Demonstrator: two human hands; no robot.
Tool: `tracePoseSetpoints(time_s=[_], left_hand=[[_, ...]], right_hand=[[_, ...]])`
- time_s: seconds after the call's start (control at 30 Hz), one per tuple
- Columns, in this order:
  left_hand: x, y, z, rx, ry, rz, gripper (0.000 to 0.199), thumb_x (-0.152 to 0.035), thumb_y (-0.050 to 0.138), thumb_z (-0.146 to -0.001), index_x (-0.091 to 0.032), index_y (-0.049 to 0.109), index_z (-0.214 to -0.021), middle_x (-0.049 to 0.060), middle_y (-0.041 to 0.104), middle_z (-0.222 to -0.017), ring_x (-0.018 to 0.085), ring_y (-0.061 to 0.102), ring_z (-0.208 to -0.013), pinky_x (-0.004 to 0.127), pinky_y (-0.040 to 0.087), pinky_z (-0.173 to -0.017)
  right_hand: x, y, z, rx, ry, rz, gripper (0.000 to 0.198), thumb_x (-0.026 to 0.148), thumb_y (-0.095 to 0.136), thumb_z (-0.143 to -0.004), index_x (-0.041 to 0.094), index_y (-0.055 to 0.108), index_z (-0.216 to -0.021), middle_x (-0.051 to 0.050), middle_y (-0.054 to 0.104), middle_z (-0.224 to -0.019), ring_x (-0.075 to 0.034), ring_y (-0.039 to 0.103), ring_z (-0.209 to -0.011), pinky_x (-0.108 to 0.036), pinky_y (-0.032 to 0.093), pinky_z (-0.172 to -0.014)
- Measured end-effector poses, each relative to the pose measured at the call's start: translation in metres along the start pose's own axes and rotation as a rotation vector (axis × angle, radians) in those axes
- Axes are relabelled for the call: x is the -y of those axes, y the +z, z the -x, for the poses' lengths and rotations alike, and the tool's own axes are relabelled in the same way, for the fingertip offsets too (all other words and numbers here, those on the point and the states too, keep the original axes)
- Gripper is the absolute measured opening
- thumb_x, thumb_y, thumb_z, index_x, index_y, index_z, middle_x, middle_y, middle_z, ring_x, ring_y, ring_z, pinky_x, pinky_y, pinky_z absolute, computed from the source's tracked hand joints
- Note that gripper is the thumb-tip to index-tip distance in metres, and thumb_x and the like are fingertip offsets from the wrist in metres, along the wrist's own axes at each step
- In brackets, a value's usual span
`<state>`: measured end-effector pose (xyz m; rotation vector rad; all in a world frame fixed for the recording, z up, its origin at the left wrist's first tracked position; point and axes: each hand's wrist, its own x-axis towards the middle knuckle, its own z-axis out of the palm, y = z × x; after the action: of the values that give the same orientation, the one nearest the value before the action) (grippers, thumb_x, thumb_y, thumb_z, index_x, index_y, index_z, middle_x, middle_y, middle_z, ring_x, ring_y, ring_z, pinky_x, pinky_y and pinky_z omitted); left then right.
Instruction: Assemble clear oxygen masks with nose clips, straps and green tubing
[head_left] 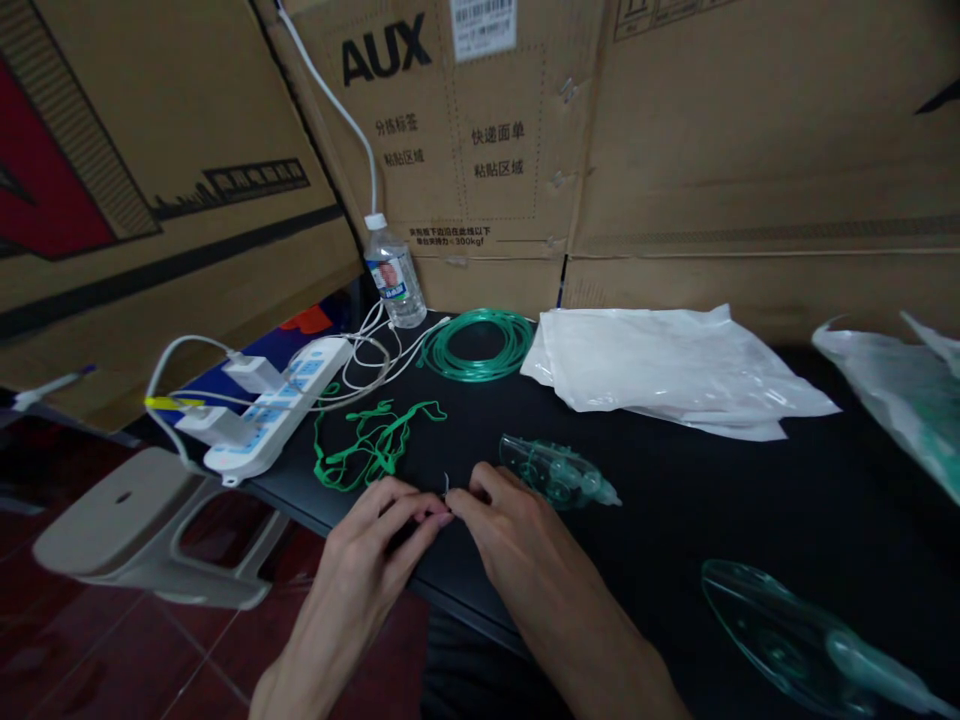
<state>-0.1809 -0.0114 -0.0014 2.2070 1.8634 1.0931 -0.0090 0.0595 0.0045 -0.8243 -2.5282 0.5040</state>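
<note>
Black tabletop (667,510) bears tangled green cords (388,461), left hand (369,540) and right hand (511,512) pinching a thin, pale strip (447,483) nearby.

Left hand (396,528) and right hand (504,520) pinch close together

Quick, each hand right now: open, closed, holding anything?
Left hand: closed in a pinch; anything held is too hidden to tell.
Right hand: closed, seemingly pinching a thin pale strip.
</note>
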Motion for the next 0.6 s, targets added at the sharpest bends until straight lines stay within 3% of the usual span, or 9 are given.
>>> tracePoseSetpoints(time_s=[0.17,0.43,0.5,0.6], left_hand=[[0.001,0.001,0.003,0.003,-0.017,-0.004,0.008,-0.024,0.064,-0.100,-0.024,0.072,-0.100,0.000,0.070,-0.091,0.016,0.070,-0.082,0.025,0.057,-0.075],[-0.005,0.002,0.000,-0.097,0.045,-0.021,0.014,-0.028,0.063,-0.101,-0.022,0.074,-0.097,0.001,0.071,-0.087,0.014,0.073,-0.078,0.021,0.060,-0.072],[-0.004,0.003,0.000,-0.113,0.051,-0.029,0.016,-0.031,0.063,-0.101,-0.022,0.074,-0.094,0.001,0.072,-0.086,0.014,0.073,-0.076,0.020,0.060,-0.070],[-0.004,0.002,0.000,-0.172,0.045,-0.035,0.020,-0.042,0.067,-0.098,-0.022,0.072,-0.094,0.000,0.070,-0.082,0.013,0.072,-0.068,0.020,0.060,-0.064]], right_hand=[[-0.001,0.001,0.000,0.008,-0.029,0.033,0.024,-0.004,0.059,-0.094,0.016,0.071,-0.097,-0.007,0.065,-0.096,-0.021,0.065,-0.087,-0.030,0.053,-0.071],[-0.003,0.003,0.000,-0.029,-0.052,0.046,0.021,-0.003,0.061,-0.093,0.014,0.072,-0.099,-0.006,0.066,-0.094,-0.021,0.065,-0.087,-0.030,0.055,-0.075],[-0.002,0.002,0.003,-0.042,-0.047,0.039,0.027,-0.003,0.062,-0.092,0.014,0.072,-0.109,-0.006,0.067,-0.097,-0.020,0.067,-0.088,-0.029,0.057,-0.077],[-0.003,-0.001,0.019,-0.087,-0.052,0.012,0.051,-0.009,0.060,-0.088,0.013,0.064,-0.133,-0.007,0.069,-0.101,-0.020,0.071,-0.089,-0.027,0.060,-0.076]])
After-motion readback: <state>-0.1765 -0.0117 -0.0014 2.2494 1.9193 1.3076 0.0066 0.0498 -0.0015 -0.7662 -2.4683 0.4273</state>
